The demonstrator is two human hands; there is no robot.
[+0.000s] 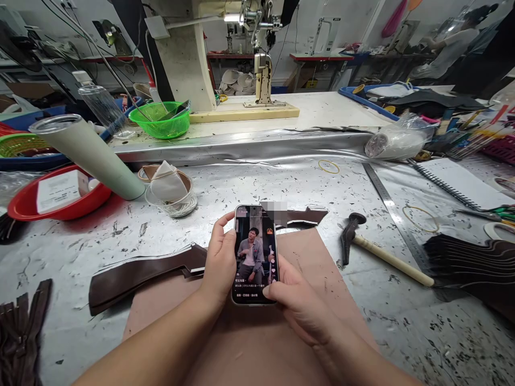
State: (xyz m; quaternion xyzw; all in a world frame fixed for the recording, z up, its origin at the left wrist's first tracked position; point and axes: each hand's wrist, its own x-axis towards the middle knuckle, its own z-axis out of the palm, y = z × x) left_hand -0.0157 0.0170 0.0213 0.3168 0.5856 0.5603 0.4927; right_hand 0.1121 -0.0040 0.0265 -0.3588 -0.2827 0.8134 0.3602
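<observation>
A smartphone (254,262) is held upright between my two hands, its screen lit with a video of a seated person. My left hand (219,257) is closed around the phone's left edge, thumb along its side. My right hand (292,297) grips the lower right edge, with the thumb over the bottom of the screen. Beneath them lies a pinkish-brown sheet (309,257) on the table. Dark brown leather pieces (137,276) lie to the left, partly under my left forearm. Another leather piece (308,216) lies behind the phone.
A hammer (386,257), a steel ruler (390,206) and stacked dark leather strips (462,262) lie right. Zippers (24,332), a red basin (60,201), a tumbler (92,158) and a string roll (177,198) are left. A sewing machine (181,59) stands behind.
</observation>
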